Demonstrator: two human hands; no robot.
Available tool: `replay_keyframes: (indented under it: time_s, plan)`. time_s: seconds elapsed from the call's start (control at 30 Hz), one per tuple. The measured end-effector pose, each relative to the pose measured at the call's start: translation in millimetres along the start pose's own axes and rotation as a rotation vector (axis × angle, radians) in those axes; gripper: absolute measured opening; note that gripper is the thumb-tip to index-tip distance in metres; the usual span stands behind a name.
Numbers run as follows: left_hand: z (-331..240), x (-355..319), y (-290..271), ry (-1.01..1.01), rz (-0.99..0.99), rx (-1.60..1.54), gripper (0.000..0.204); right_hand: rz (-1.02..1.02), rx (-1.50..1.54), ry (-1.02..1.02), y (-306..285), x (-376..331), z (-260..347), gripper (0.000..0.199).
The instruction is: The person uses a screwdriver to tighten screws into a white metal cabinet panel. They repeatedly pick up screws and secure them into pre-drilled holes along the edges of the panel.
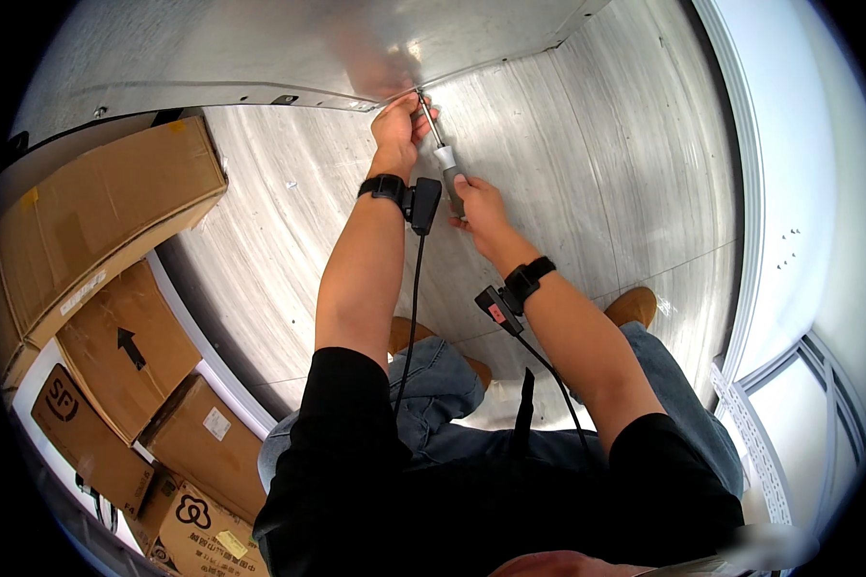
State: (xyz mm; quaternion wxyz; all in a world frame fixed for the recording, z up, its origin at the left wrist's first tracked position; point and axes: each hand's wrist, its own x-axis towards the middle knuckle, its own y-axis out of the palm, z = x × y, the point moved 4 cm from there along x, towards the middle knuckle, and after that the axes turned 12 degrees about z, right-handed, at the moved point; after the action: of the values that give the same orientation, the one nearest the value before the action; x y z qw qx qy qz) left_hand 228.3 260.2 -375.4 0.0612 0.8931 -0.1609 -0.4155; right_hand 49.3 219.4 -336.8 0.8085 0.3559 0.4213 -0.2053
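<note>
A screwdriver (pixel 445 157) with a grey-and-white handle and a long metal shaft slants up to the lower edge of a shiny metal panel (pixel 289 53). My right hand (pixel 481 208) is wrapped around its handle. At the tip, my left hand (pixel 401 123) has its fingers bent in around the shaft's end, close against the panel edge. What those fingers pinch is too small and hidden to make out. Small holes and fittings line the panel's edge. Each wrist wears a black strap with a cabled black device.
Cardboard boxes (pixel 115 207) are stacked on the left, some on a white shelf. Grey wood-look flooring (pixel 587 163) lies under my hands and brown shoes (pixel 633 306). A white frame and wall (pixel 789 173) rise on the right. Cables hang from both wrists.
</note>
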Motion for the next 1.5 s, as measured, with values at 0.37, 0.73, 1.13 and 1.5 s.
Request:
replay_keyframes:
  time_s: [0.37,0.73,1.13,1.5]
  plan:
    - [0.2,0.3,0.0,-0.001,0.02,-0.02,0.018,-0.001,0.163,0.049,4.6,1.8,-4.3,0.028]
    - [-0.2,-0.8,1.0,-0.004,0.017,-0.034,0.019,-0.011,0.28,0.078,3.1,9.3,-11.0,0.028]
    - [-0.8,0.1,0.3,-0.014,0.011,-0.036,0.017,0.101,0.109,0.059,8.3,7.9,-7.3,0.032]
    - [1.7,4.2,-2.1,-0.025,0.017,-0.084,0.013,0.114,0.213,0.088,-0.1,8.8,-5.1,0.039]
